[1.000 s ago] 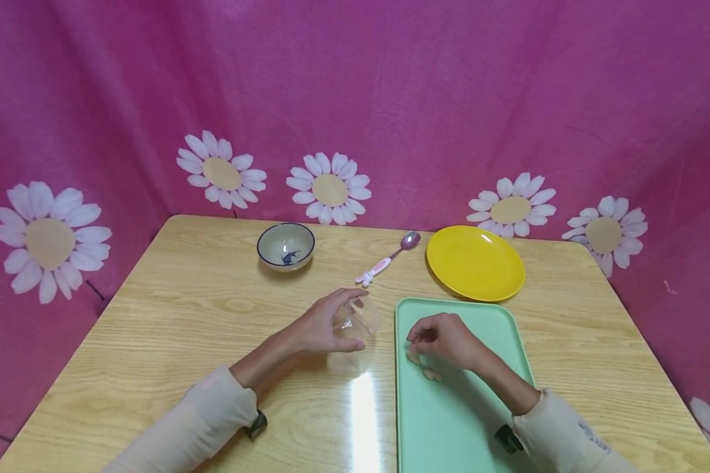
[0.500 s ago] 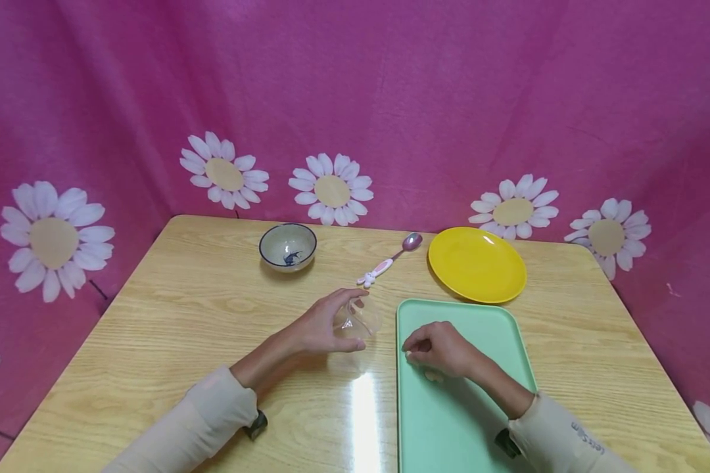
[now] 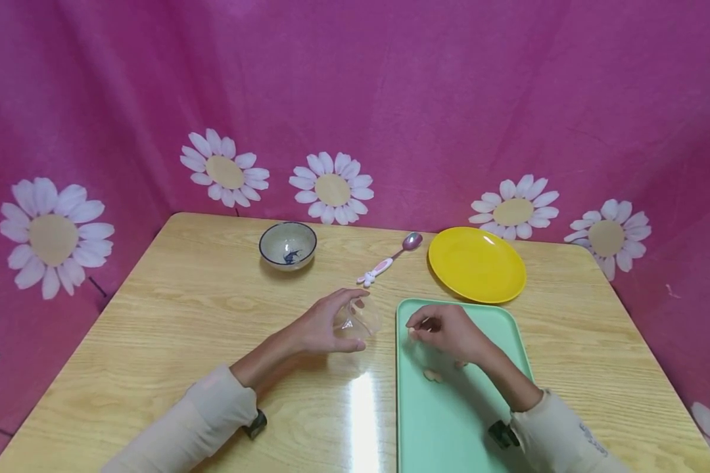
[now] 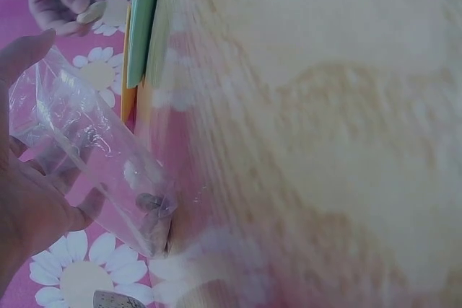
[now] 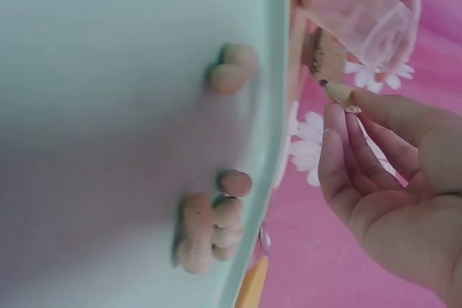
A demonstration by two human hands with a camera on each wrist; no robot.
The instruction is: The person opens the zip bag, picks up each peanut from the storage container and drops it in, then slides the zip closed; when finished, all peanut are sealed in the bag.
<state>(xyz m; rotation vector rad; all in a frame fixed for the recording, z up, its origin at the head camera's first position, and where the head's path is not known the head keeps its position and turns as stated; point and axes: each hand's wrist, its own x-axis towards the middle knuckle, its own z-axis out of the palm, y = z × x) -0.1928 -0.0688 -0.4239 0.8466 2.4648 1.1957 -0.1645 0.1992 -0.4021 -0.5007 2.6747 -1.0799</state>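
Peanuts (image 5: 195,236), two-lobed, on smooth tray (image 5: 94,63)

No word or number can be read in any of the views. The one piece of writing is a short line of dark lettering (image 3: 593,439) on the pale beige right sleeve (image 3: 553,427), running along the forearm near the cuff in the head view, too blurred to spell out.

Beyond the left hand (image 3: 318,327) sit a round grey blue-rimmed bowl (image 3: 288,244) and a pink-and-white rabbit-handled metal spoon (image 3: 383,266); beyond the right hand (image 3: 451,334), a round yellow plate (image 3: 477,265); past both, magenta daisy-print cloth (image 3: 414,118).
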